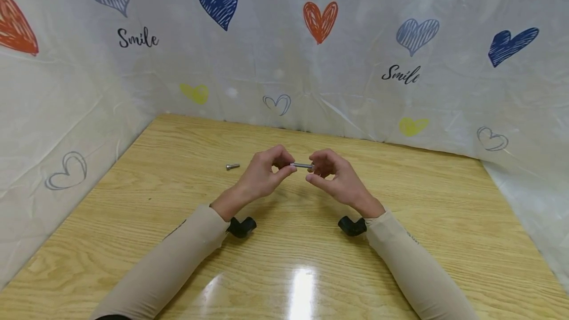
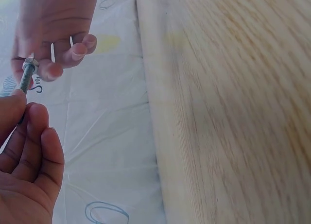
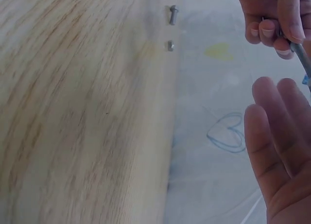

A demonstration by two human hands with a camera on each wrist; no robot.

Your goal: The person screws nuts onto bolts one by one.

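A silver bolt (image 1: 302, 165) lies crosswise between the two hands, above the table. My left hand (image 1: 264, 169) pinches one end of it between thumb and fingertips. On its other end sits a hex nut (image 2: 30, 63), close to the right fingers. My right hand (image 1: 340, 177) is held around that end, its thumb spread apart from the fingers. In the right wrist view the right fingers (image 3: 272, 122) look extended, beside the bolt. Another bolt (image 1: 232, 166) lies on the table left of the left hand; a loose nut (image 3: 170, 45) shows near it in the right wrist view.
The wooden table (image 1: 293, 241) meets a pale cloth backdrop (image 1: 275, 63) printed with hearts and the word Smile. Black wrist-worn pieces (image 1: 243, 227) stick out by both sleeves, over the table.
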